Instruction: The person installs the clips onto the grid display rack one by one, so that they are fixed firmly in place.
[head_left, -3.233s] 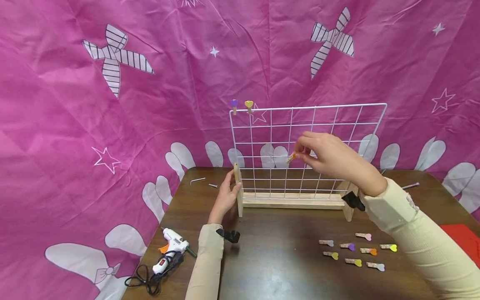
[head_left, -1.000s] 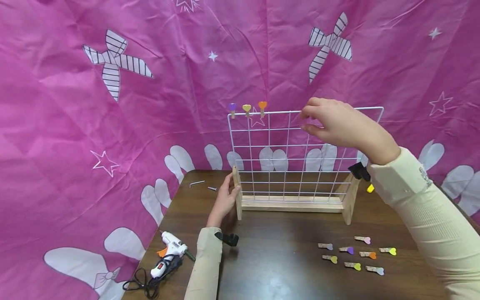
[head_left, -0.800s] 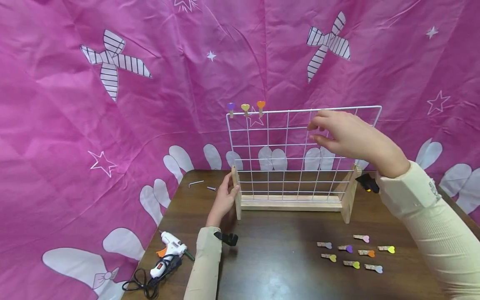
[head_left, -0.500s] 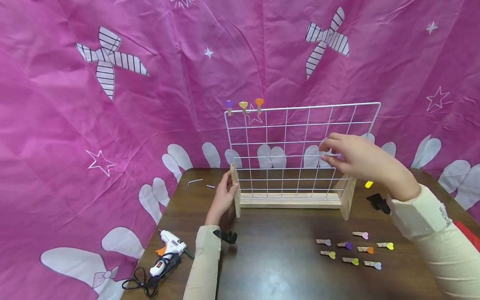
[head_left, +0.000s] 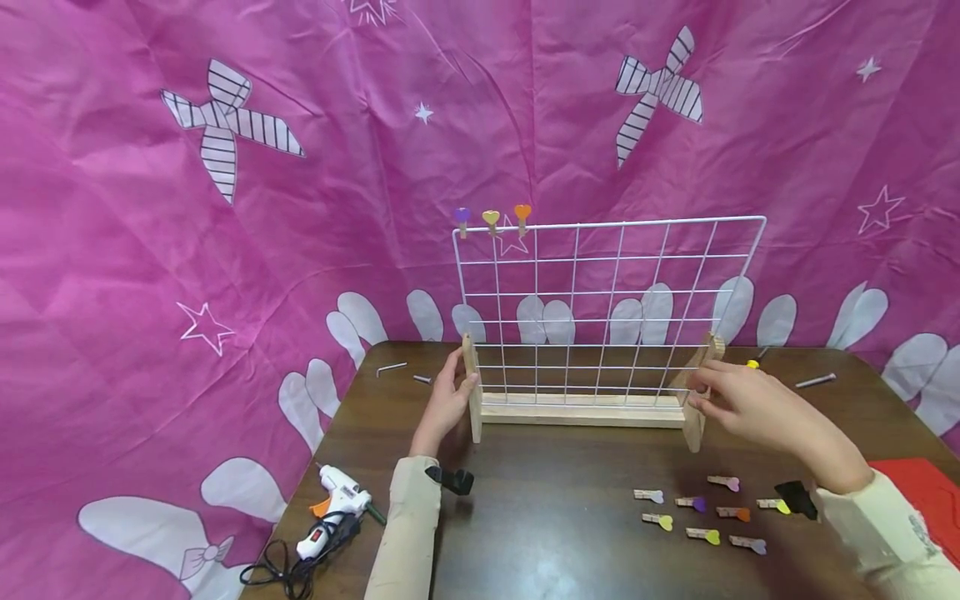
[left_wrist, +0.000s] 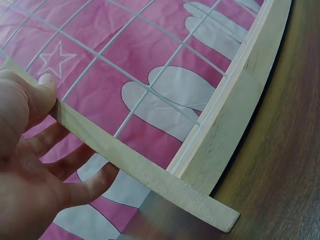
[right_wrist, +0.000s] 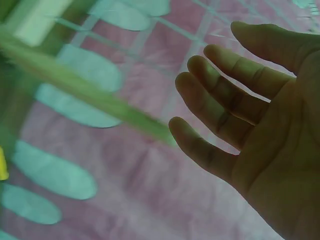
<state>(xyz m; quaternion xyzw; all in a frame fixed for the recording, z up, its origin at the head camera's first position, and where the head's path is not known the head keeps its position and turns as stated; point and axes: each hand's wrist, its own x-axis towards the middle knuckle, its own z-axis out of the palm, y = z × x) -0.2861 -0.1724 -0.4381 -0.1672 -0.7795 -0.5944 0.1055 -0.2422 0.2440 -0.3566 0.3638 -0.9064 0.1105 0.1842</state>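
A white wire grid [head_left: 622, 223] stands upright in a pale wooden base [head_left: 581, 418]. Clipped along its top bar at the left are a purple heart clothespin [head_left: 462, 215], a yellow one and an orange heart clothespin [head_left: 522, 212]. My left hand [head_left: 446, 402] grips the left wooden leg [left_wrist: 175, 186], thumb on one face and fingers around behind. Beside the right leg, my right hand [head_left: 772, 410] hovers with loosely bent fingers; its palm holds nothing in the right wrist view. Several heart clothespins, among them a pink one [head_left: 723, 482], lie below it on the table.
A white glue gun [head_left: 343, 492] with a coiled black cord lies at the front left. Behind the left hand are an L-shaped hex key [head_left: 392, 367] and a bolt. At the right lie a red cloth [head_left: 918, 492], another bolt [head_left: 816, 381] and a yellow-handled tool [head_left: 752, 364].
The orange clothespin, earlier pinched in my right hand, now sits on the top bar. That hand has let go and come down to the right. My left hand stays on the leg.
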